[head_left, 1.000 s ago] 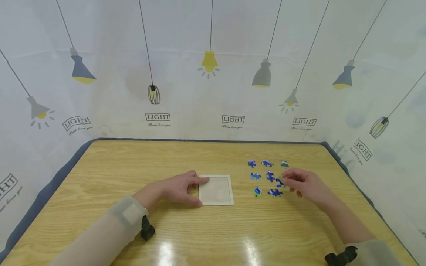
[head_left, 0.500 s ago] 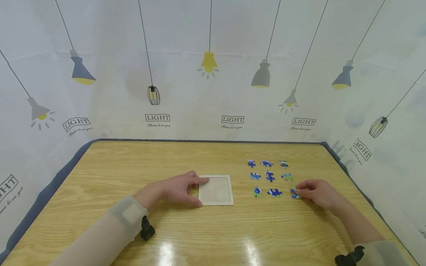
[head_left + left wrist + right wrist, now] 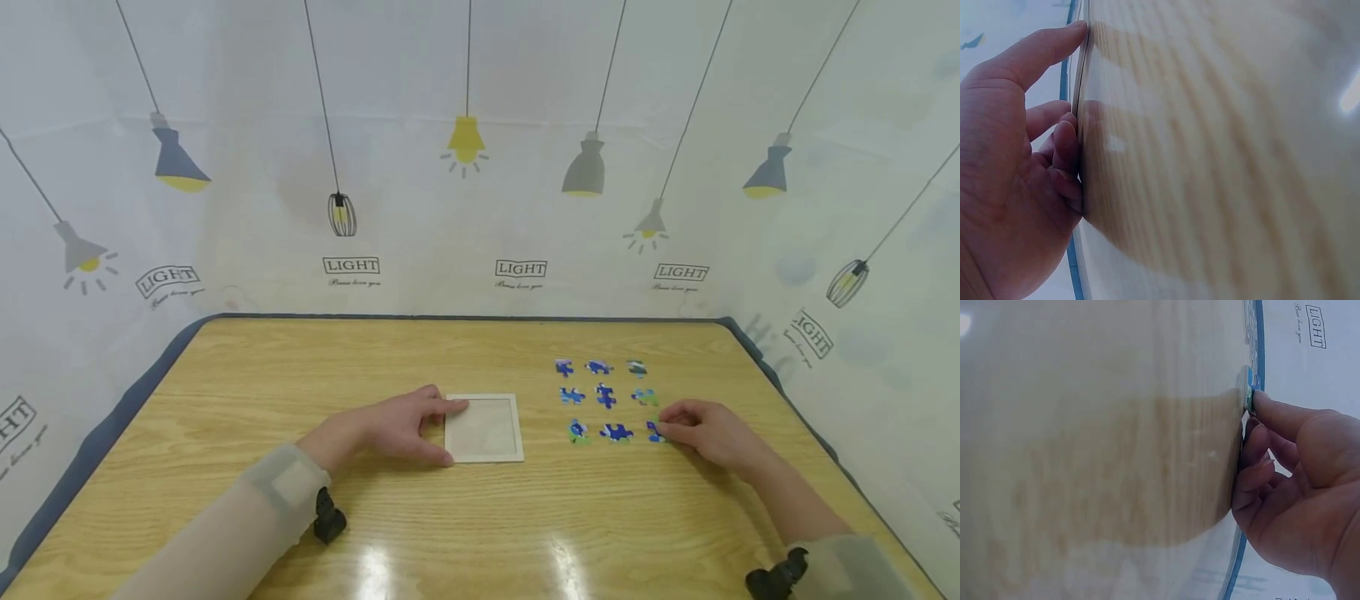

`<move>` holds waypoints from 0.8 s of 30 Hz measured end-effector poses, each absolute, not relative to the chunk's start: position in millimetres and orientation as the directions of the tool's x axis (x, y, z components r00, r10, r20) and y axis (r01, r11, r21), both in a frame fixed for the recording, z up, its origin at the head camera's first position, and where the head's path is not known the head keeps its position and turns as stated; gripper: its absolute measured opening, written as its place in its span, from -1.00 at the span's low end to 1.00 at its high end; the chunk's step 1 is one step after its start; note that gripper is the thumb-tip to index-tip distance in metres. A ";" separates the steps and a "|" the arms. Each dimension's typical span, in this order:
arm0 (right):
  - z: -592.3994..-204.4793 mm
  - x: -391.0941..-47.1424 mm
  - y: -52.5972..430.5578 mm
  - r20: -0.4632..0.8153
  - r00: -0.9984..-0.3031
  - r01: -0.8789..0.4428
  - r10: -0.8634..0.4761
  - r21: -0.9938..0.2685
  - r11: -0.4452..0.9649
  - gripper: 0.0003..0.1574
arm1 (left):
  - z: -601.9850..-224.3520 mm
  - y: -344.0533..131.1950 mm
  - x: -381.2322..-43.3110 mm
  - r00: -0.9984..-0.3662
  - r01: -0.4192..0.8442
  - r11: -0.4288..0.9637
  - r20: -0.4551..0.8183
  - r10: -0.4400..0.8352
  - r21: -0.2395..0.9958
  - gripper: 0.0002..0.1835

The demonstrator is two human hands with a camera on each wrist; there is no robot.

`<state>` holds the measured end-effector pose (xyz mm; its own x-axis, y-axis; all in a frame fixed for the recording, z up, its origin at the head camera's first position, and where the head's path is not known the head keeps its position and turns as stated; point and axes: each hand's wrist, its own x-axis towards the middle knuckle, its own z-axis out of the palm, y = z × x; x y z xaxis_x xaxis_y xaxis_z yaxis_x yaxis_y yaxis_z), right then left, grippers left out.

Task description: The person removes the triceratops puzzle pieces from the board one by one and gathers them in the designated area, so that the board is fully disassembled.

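Observation:
My left hand (image 3: 405, 425) rests at the left side of a pale square puzzle frame (image 3: 517, 429), index finger on its upper border and thumb at its lower left corner. In the left wrist view, the thumb (image 3: 1054, 50) is straight and the other fingers touch the tabletop. To the right, my right hand (image 3: 716, 433) pinches a blue jigsaw piece (image 3: 654, 431) at the lower right of several pieces. Low over the tabletop, the piece (image 3: 1250, 387) shows at the thumb tip in the right wrist view; whether it touches the wood is unclear.
Several blue and green jigsaw pieces (image 3: 605, 396) lie apart in rows right of the frame. The wooden table (image 3: 450, 533) ends at a dark blue edge (image 3: 465, 317) against a white cloth printed with lamps (image 3: 467, 139).
My right hand moved right and toward me with a piece, from the middle of the group to the lower right, then slightly back left. The left hand and frame stayed in place.

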<state>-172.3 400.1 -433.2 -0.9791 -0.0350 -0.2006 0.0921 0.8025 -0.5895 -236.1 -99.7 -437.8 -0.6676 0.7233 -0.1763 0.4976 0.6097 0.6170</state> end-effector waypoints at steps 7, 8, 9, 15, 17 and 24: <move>-432.9 -170.4 398.4 -0.183 -0.981 0.064 -0.062 -0.608 0.791 -0.61 | -437.0 -99.6 -235.3 -0.667 0.501 0.609 -0.174 0.725 0.616 -0.03; -433.0 -170.2 398.3 -0.184 -0.981 0.063 -0.065 -0.610 0.790 -0.61 | -437.0 -99.5 -235.3 -0.666 0.501 0.609 -0.174 0.725 0.615 -0.03; -433.1 -169.9 398.0 -0.185 -0.981 0.065 -0.061 -0.608 0.791 -0.62 | -436.9 -99.5 -235.3 -0.666 0.501 0.609 -0.175 0.725 0.615 -0.03; -434.0 -169.1 397.1 -0.188 -0.981 0.081 -0.044 -0.607 0.791 -0.62 | -438.4 -99.5 -236.3 -0.668 0.501 0.612 -0.177 0.723 0.612 -0.03; -434.7 -169.1 397.6 -0.187 -0.982 0.084 -0.039 -0.605 0.792 -0.62 | -438.8 -99.4 -236.5 -0.667 0.502 0.612 -0.176 0.724 0.611 -0.03; -435.2 -168.6 398.3 -0.181 -0.983 0.085 -0.032 -0.599 0.796 -0.60 | -437.0 -99.2 -235.5 -0.666 0.507 0.604 -0.165 0.728 0.615 -0.03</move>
